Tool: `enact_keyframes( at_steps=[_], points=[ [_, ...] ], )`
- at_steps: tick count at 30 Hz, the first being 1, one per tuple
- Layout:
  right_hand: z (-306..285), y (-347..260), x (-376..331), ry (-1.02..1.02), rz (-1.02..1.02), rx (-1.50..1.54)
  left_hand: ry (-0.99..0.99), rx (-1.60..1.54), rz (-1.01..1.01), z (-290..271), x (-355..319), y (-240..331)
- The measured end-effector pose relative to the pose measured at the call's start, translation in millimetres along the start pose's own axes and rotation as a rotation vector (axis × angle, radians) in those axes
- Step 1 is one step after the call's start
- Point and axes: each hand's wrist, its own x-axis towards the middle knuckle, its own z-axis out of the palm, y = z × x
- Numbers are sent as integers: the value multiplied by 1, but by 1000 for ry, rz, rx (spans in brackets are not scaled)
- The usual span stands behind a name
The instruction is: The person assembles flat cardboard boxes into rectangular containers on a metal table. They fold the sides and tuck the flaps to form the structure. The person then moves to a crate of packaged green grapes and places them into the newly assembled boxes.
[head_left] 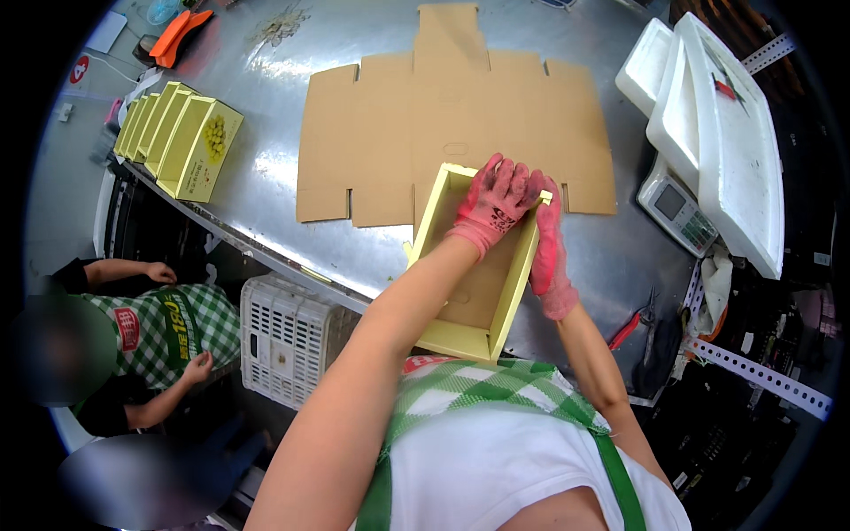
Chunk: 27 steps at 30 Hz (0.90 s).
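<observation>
A pale yellow open cardboard box [460, 332] lies on the metal table in front of me, its brown inside facing up. My left hand [492, 202], in a pink glove, reaches across and presses down on the box's far right corner. My right hand [549, 252], also in a pink glove, grips the box's right wall from the outside. Both hands meet at that far corner. Beyond the box lies a flat, unfolded brown cardboard blank [443, 106].
Several folded yellow boxes [181, 137] stand in a row at the table's left edge. White foam lids [717, 115] and a scale [677, 208] sit on the right, red-handled scissors [633, 323] nearby. A white plastic crate [288, 336] stands below; another person in a checked apron [168, 332] sits at left.
</observation>
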Motion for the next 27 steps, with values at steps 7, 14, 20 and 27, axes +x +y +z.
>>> enact_keyframes(
  at_steps=[7,14,20,27],
  points=[
    [6,7,3,67,-2,89,-224,17,-24,-17,10,3],
    [8,-16,3,233,-235,-700,-440,-718,-280,-84,37,-18],
    [61,-38,10,10,-331,-1466,-272,-1592,-980,-74,4,-97],
    [84,14,43,154,-294,-1931,-434,-1707,-1271,-2,-47,-74]
  ],
)
